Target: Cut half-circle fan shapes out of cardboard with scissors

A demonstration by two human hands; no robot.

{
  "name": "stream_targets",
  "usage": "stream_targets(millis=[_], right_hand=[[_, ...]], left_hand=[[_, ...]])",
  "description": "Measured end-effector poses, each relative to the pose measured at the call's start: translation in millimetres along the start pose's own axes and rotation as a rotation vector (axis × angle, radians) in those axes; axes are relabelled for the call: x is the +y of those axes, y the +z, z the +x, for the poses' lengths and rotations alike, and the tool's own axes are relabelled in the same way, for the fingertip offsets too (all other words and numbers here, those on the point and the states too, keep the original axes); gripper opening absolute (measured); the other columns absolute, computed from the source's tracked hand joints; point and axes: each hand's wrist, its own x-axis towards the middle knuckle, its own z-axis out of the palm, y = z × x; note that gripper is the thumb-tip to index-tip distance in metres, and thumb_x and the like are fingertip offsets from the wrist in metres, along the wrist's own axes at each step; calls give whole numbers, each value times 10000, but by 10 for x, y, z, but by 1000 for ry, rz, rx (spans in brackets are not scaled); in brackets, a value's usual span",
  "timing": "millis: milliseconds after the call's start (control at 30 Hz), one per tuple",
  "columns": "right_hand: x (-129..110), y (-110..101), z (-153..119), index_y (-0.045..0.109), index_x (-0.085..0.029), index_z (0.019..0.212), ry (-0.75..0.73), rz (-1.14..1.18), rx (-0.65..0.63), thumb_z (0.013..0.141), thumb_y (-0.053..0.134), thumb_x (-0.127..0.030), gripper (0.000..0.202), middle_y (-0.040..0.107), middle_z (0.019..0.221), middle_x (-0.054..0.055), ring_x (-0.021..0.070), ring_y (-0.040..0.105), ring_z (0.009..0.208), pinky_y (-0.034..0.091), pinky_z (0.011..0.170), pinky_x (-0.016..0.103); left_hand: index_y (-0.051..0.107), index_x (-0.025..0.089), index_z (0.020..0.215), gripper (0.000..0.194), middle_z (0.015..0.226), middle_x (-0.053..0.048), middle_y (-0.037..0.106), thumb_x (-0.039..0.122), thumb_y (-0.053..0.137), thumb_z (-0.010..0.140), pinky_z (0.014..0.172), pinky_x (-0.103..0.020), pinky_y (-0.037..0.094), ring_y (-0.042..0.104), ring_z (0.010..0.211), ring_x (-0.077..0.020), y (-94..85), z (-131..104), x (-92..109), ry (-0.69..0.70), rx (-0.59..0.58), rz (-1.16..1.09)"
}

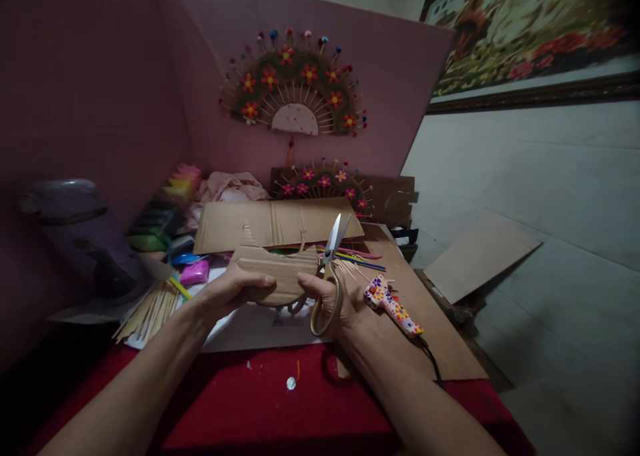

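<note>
Just in front of me, a person holds a small, curved-edged piece of brown corrugated cardboard (pixel 283 279) over the middle of the table (pixel 225 406), which is covered in red cloth. The left hand (pixel 230 289) is closed on one end, thumb laid flat on top and the other fingers hidden underneath. The right hand (pixel 343 309) pinches the opposite end, its thumb pressed on the face; I can't see how its other fingers lie below. Metal scissors with gold-coloured handles (pixel 329 264) hang on that same right hand, a loop around the base of the thumb, blades slightly parted and pointing away. Near the right wrist, a white glue gun patterned with colourful flowers (pixel 393 307) lies on a flat brown board (pixel 450 359).
</note>
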Motion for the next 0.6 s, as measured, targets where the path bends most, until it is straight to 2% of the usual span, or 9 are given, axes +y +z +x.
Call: stream_targets(millis=[100,200,267,333,433,600], right_hand=[[46,-36,48,630,-117,996,65,55,60,683,715,-235,345,714,887,87,207,672,668,554,537,308],[92,-78,113,632,-102,996,136,132,131,651,727,-211,374,726,870,99,226,692,695,575,578,324],[100,-98,143,638,-101,988,168,185,148,638,731,-190,372,733,854,96,238,703,731,588,628,335],[90,-110,156,650,-106,952,188,235,168,635,728,-160,331,740,840,87,240,709,767,593,683,336],[64,-118,163,664,-118,883,198,298,199,629,717,-111,260,746,845,77,239,710,822,595,735,333],[47,-121,174,677,-129,839,201,325,246,625,709,-108,217,751,832,68,239,714,798,604,726,338]], left_hand=[[679,117,961,470,923,-109,721,123,799,508,646,-294,546,674,792,-235,83,-11,-46,74,72,47],[682,96,827,354,718,-82,693,214,810,518,422,-227,442,609,557,-169,172,-25,-93,152,225,91],[661,93,709,296,606,-57,645,274,809,529,360,-217,378,542,466,-136,222,-36,-123,225,271,98],[638,102,651,280,559,-36,614,298,804,541,363,-219,380,516,448,-124,255,-46,-154,300,247,77],[642,108,682,262,567,-24,618,293,792,572,392,-218,401,516,458,-116,275,-58,-194,363,161,49],[669,120,801,234,678,-39,667,286,752,658,489,-211,455,584,557,-121,306,-89,-215,331,46,-62]])
